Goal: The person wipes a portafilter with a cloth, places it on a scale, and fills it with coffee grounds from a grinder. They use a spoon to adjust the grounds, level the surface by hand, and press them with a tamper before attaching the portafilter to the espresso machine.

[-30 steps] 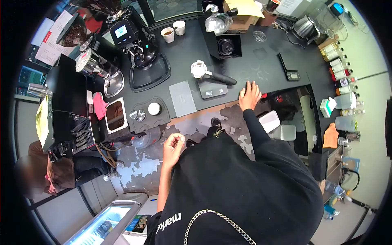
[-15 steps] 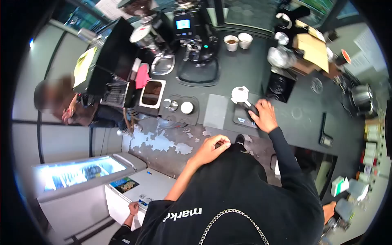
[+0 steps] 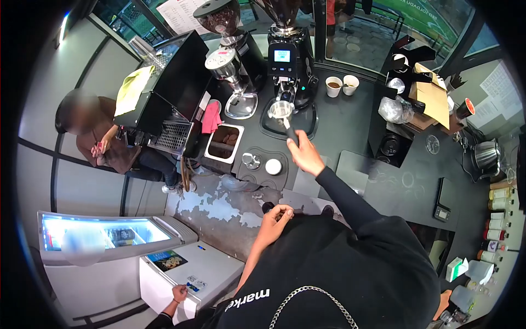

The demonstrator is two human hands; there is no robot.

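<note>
My right hand grips the black handle of a portafilter, whose metal basket faces up in front of the coffee grinder with the lit screen. The basket is over the grinder's black tray, beneath the spout area. My left hand is close to my body below the counter edge, fingers curled together with nothing visible in them. A flat scale lies on the counter under my right forearm's far side.
Left of the grinder stand a second grinder, a pink cloth, a knock bin and a tamper mat. Two paper cups sit at the back. A person stands by the espresso machine. Another person's hand rests on a white freezer.
My right hand has lifted the portafilter off the scale and carried it left and forward to the grinder. My left hand has shifted slightly, staying curled. The head view has turned somewhat.
</note>
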